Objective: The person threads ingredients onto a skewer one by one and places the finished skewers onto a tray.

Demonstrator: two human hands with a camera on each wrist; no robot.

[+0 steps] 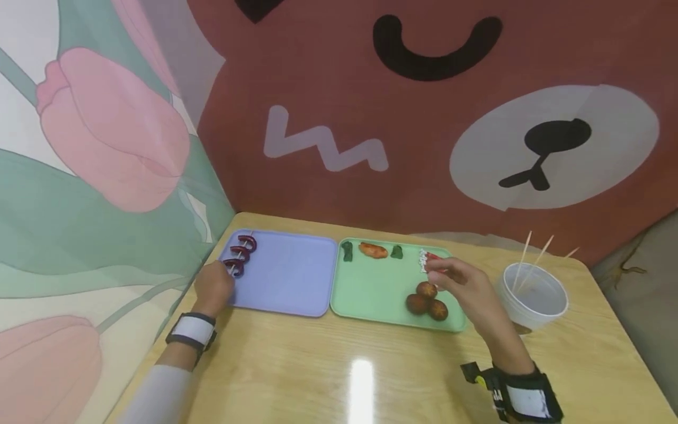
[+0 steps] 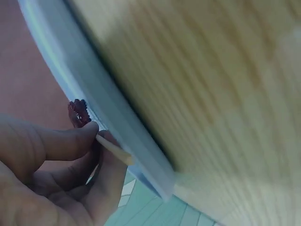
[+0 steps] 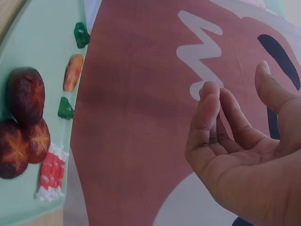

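Skewer point(image 2: 114, 149) of pale wood, thin, carries three dark red curved pieces point(image 1: 241, 254) along its length; it lies at the 9 o'clock edge of the purple tray point(image 1: 291, 277), running from about 12 toward 7 o'clock. The left hand point(image 1: 213, 288) grasps its near end: in the left wrist view the thumb and fingers point(image 2: 70, 141) pinch the stick, and one red piece point(image 2: 78, 113) shows just beyond the thumb tip, beside the tray rim.

The purple tray sits at the 9 o'clock side of the desk point(image 1: 371, 365) and touches the green tray point(image 1: 376, 294) on its 3 o'clock side. In the green tray, along the 12 o'clock edge, lie two small dark green bits point(image 1: 346, 251), an orange piece point(image 1: 373, 250) between them, and a red and white piece point(image 1: 426, 259) toward 1 o'clock. Three brown mushrooms point(image 1: 426, 300) cluster near 4 o'clock, touching each other. A white cup point(image 1: 532, 294) stands at 3 o'clock from the green tray, with thin sticks point(image 1: 532, 253) leaning out of it.

The right hand point(image 1: 466, 282) hovers over the 3 o'clock part of the green tray, just above the mushrooms. Its fingers point(image 3: 211, 117) are relaxed, gently bent, and hold nothing in the right wrist view. Both wrists wear a black and white band.
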